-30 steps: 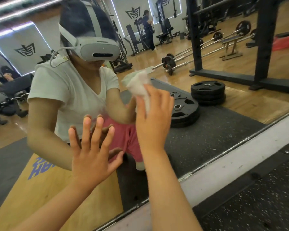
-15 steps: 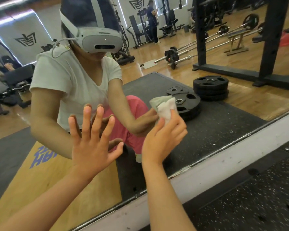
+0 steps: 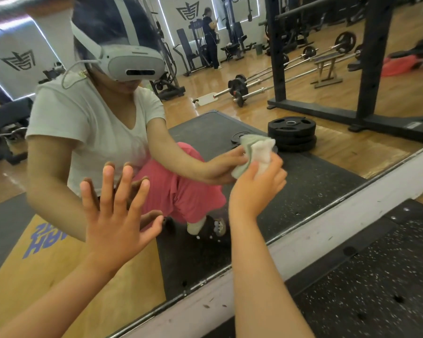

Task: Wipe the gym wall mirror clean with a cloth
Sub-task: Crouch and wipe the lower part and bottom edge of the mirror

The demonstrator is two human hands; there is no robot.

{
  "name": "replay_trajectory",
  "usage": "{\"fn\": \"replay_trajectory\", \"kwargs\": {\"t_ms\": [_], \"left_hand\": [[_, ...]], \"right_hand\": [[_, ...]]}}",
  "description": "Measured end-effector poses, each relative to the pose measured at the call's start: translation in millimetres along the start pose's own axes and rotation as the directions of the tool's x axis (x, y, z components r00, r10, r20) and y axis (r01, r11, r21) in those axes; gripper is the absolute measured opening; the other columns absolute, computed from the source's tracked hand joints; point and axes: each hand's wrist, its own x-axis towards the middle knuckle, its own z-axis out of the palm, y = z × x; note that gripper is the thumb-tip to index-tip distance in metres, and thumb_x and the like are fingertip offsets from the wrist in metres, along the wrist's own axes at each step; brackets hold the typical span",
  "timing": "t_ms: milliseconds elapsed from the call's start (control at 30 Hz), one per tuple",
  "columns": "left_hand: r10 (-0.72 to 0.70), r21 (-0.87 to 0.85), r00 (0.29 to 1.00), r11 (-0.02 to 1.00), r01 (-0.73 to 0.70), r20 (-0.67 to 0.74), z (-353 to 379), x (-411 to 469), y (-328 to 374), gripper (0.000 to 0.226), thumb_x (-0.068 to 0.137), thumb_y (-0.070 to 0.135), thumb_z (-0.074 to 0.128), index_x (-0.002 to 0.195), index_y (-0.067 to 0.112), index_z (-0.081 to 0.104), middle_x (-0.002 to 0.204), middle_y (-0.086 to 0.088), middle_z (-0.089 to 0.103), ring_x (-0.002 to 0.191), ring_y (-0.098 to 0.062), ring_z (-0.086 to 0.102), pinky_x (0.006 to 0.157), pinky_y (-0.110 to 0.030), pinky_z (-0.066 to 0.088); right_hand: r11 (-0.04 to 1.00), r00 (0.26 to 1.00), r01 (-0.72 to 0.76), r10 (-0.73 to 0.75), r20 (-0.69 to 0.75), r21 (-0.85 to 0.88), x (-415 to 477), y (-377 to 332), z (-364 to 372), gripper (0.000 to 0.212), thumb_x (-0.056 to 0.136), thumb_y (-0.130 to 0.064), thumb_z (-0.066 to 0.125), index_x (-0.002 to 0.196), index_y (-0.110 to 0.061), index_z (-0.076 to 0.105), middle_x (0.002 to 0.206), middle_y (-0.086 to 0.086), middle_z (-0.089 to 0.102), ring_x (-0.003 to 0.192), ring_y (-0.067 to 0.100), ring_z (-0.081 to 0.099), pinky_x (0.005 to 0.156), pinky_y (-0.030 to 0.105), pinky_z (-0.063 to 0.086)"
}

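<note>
We are low down in front of the mirror (image 3: 315,172). Our right hand (image 3: 255,191) holds the cloth (image 3: 260,156) on the glass, a little toward 3 o'clock from the middle of our view. The fingers and thumb are curled round the bunched-up cloth and pinch it tight. Our left hand (image 3: 115,215) is wide open with its fingers spread, flat on the glass down at 8 o'clock. It holds nothing. We think it props us up.

The cloth looks soft, thin and very light. It is white with a pale green edge, and it is scrunched into a ball. Soft things like that flop and slip away. So we think it is best to grab it in the middle with the whole hand, with a fat pad of cloth between fingers and glass.

The mirror is hard and smooth, and it can break. We should press softly and flat. Our bare left hand may leave finger marks. The white strip (image 3: 340,225) under the glass, toward 5 o'clock, looks scuffed.
</note>
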Motion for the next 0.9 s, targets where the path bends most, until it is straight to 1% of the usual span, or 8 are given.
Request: {"fn": "replay_trajectory", "kwargs": {"t_ms": [67, 133, 333, 567, 633, 700, 800, 900], "left_hand": [[0.003, 0.009, 1.000, 1.000, -0.003, -0.009, 0.9, -0.3, -0.3, 0.081, 0.088, 0.055, 0.054, 0.152, 0.012, 0.027, 0.165, -0.014, 0.009, 0.151, -0.041, 0.008, 0.118, -0.063, 0.004], [0.009, 0.014, 1.000, 1.000, -0.008, -0.009, 1.0, 0.0, -0.5, 0.082, 0.088, 0.056, 0.053, 0.152, 0.012, 0.026, 0.165, -0.014, 0.008, 0.151, -0.041, 0.007, 0.118, -0.063, 0.003], [0.006, 0.024, 1.000, 1.000, -0.006, -0.008, -0.2, 0.1, 0.7, 0.081, 0.090, 0.056, 0.051, 0.153, 0.013, 0.024, 0.165, -0.014, 0.008, 0.151, -0.041, 0.007, 0.118, -0.064, 0.003], [-0.089, -0.124, 0.996, 0.988, 0.090, 0.020, -15.6, 8.2, 8.7, 0.069, 0.087, 0.048, 0.056, 0.142, 0.009, 0.040, 0.156, -0.019, 0.025, 0.150, -0.040, 0.012, 0.118, -0.063, 0.004], [-0.133, -0.211, 0.991, 0.968, 0.135, 0.022, -25.8, 20.2, 21.8, 0.057, 0.087, 0.043, 0.056, 0.131, 0.007, 0.048, 0.151, -0.020, 0.031, 0.147, -0.040, 0.017, 0.119, -0.059, 0.005], [-0.089, -0.238, 0.996, 0.967, 0.090, 0.013, -31.4, 38.6, 39.8, 0.047, 0.089, 0.037, 0.054, 0.127, 0.010, 0.052, 0.149, -0.016, 0.035, 0.145, -0.034, 0.023, 0.122, -0.051, 0.006], [0.023, -0.282, 0.999, 0.959, -0.015, 0.024, -25.5, 81.2, 71.2, 0.047, 0.089, 0.034, 0.053, 0.131, 0.015, 0.051, 0.152, -0.012, 0.035, 0.146, -0.030, 0.024, 0.123, -0.045, 0.005], [0.032, -0.351, 0.998, 0.936, -0.011, 0.052, -14.2, 134.2, 102.6, 0.049, 0.090, 0.031, 0.054, 0.136, 0.014, 0.051, 0.155, -0.013, 0.035, 0.148, -0.029, 0.022, 0.123, -0.044, 0.003]], "right_hand": [[0.990, 0.990, -0.136, 0.137, -0.033, 0.036, 26.6, -11.1, -3.0, 0.031, 0.096, -0.011, 0.052, 0.127, -0.012, 0.054, 0.122, 0.013, 0.050, 0.115, 0.025, 0.041, 0.074, 0.015, 0.024], [0.981, 0.982, -0.188, 0.189, -0.023, 0.054, 34.3, -15.1, -5.6, 0.030, 0.096, -0.013, 0.051, 0.126, -0.015, 0.054, 0.123, 0.009, 0.050, 0.116, 0.023, 0.041, 0.069, 0.014, 0.021], [0.995, 0.992, -0.096, 0.093, 0.081, 0.040, -14.2, -6.0, -9.3, 0.032, 0.095, -0.015, 0.055, 0.126, -0.020, 0.055, 0.123, 0.003, 0.048, 0.106, 0.009, 0.034, 0.082, 0.024, 0.035], [0.998, 0.992, -0.025, 0.018, 0.123, 0.055, -18.6, -1.4, -8.5, 0.030, 0.093, -0.013, 0.059, 0.121, -0.021, 0.056, 0.116, -0.001, 0.048, 0.102, 0.011, 0.036, 0.086, 0.040, 0.048], [0.998, 0.992, -0.018, 0.010, 0.127, 0.061, -16.1, 0.5, -6.9, 0.030, 0.093, -0.013, 0.059, 0.121, -0.021, 0.056, 0.115, -0.002, 0.046, 0.102, 0.009, 0.035, 0.085, 0.039, 0.049], [0.998, 0.991, 0.011, -0.019, 0.132, 0.060, -16.0, 3.5, -6.6, 0.030, 0.093, -0.014, 0.059, 0.122, -0.021, 0.056, 0.114, -0.002, 0.047, 0.102, 0.008, 0.035, 0.083, 0.036, 0.049], [0.994, 0.983, 0.100, -0.106, 0.150, 0.045, -14.2, 11.0, -9.1, 0.029, 0.094, -0.017, 0.058, 0.123, -0.021, 0.056, 0.113, -0.001, 0.048, 0.102, 0.009, 0.038, 0.080, 0.029, 0.047], [0.985, 0.972, 0.169, -0.174, 0.157, 0.042, -9.0, 17.0, -10.3, 0.029, 0.095, -0.026, 0.057, 0.124, -0.024, 0.054, 0.112, -0.005, 0.046, 0.102, 0.008, 0.040, 0.079, 0.023, 0.044]]}}
